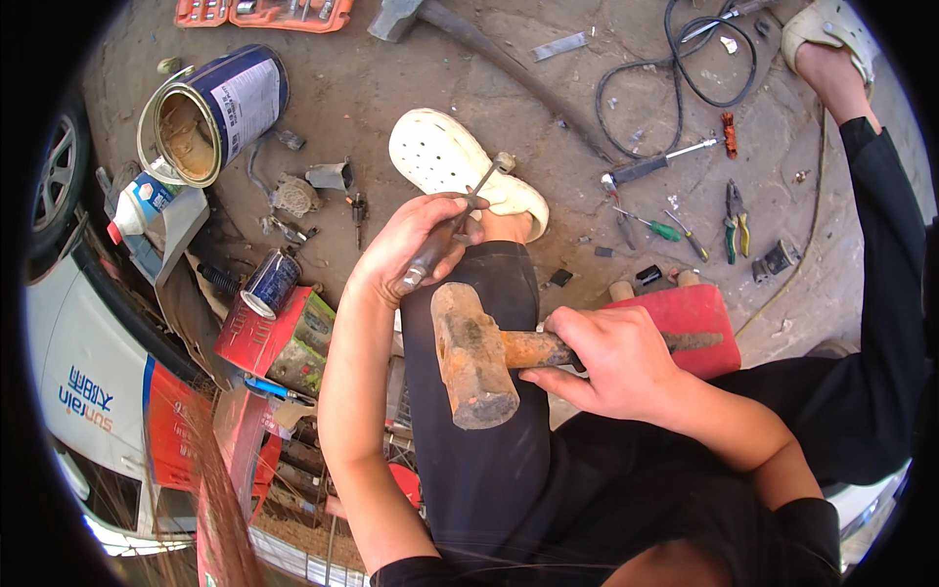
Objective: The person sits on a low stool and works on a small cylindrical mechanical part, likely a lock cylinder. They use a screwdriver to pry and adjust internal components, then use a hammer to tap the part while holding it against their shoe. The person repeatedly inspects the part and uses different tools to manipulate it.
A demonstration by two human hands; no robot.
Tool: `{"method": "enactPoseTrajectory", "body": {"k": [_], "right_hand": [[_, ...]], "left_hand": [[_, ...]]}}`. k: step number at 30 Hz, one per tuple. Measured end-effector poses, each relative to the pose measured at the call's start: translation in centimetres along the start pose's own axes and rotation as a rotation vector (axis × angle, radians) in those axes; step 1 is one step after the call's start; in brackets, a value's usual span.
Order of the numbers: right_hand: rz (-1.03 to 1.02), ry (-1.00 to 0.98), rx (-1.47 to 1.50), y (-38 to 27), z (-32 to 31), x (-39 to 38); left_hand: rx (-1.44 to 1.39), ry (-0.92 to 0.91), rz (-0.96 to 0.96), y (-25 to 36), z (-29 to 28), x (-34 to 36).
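Observation:
My left hand [401, 245] grips a dark metal tool [424, 261]; a thin rod with a small metal piece [503, 162] sticks up from its fingers, over a white clog [430, 147] on my left foot. My right hand [621, 357] is closed round the handle of a heavy, rusty hammer [469, 362], its head just below my left hand, over my dark trouser leg [460, 470]. My fingers hide part of the metal tool.
A paint can [245, 108], spray can [269, 284] and car side [88, 372] lie left. Ahead are a long hammer [509, 88], socket case [264, 12] and cable [631, 68]. Right are pliers [736, 220], screwdrivers [663, 231] and a red seat [685, 308].

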State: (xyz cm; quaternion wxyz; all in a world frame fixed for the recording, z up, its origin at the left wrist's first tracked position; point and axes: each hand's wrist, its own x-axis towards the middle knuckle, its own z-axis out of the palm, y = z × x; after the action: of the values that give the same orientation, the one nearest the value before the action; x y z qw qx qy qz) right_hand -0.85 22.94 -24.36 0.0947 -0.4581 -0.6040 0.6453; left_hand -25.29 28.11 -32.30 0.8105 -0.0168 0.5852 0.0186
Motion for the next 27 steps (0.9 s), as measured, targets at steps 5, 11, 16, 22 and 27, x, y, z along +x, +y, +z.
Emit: {"method": "enactPoseTrajectory", "body": {"k": [5, 11, 16, 22, 27], "right_hand": [[0.008, -0.009, -0.027, 0.5, 0.3, 0.0], [0.024, 0.007, -0.054, 0.3, 0.1, 0.3], [0.058, 0.032, -0.046, 0.5, 0.4, 0.4], [0.077, 0.034, -0.036, 0.9, 0.6, 0.4], [0.072, 0.042, -0.049, 1.1, 0.7, 0.6]], "left_hand": [[0.123, 0.014, 0.039, 0.1, 0.2, 0.2], [0.166, -0.011, 0.003, 0.3, -0.1, 0.5], [0.178, 0.032, -0.01, 0.5, 0.4, 0.5], [0.177, 0.054, -0.007, -0.3, 1.2, 0.7], [0.158, 0.068, 0.012, -0.8, 1.3, 0.6]]}}
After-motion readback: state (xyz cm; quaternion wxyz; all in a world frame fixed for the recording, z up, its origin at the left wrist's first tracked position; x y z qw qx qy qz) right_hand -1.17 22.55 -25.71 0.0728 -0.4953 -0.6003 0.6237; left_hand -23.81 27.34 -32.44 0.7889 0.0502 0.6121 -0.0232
